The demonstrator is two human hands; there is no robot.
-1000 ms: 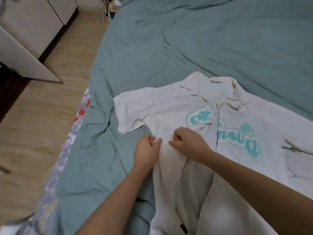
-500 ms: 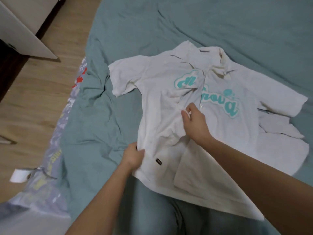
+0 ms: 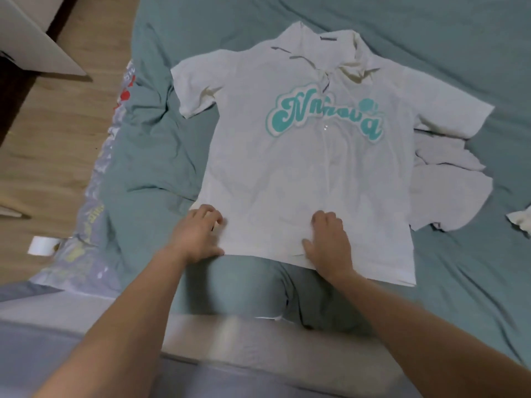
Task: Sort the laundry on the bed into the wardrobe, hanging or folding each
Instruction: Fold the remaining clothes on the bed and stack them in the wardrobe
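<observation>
A white short-sleeved shirt (image 3: 301,173) with teal script lettering lies spread front-up on the teal bed cover (image 3: 431,38), collar pointing away from me. My left hand (image 3: 198,237) grips the near left corner of the hem, fingers curled on top. My right hand (image 3: 329,244) holds the hem near its middle, at the button line, with bent fingers and the thumb spread on the cloth. The shirt's front lies closed and fairly smooth.
More white fabric (image 3: 451,193) sticks out from under the shirt's right side, and a small white piece (image 3: 520,222) lies at the right edge. A white wardrobe door (image 3: 34,44) stands open over the wooden floor (image 3: 57,156) at left. A white roll (image 3: 40,246) lies on the floor.
The shirt's open front has been pulled closed and flattened. Both hands slid down from the chest area to the bottom hem, and my view shifted toward the foot of the bed.
</observation>
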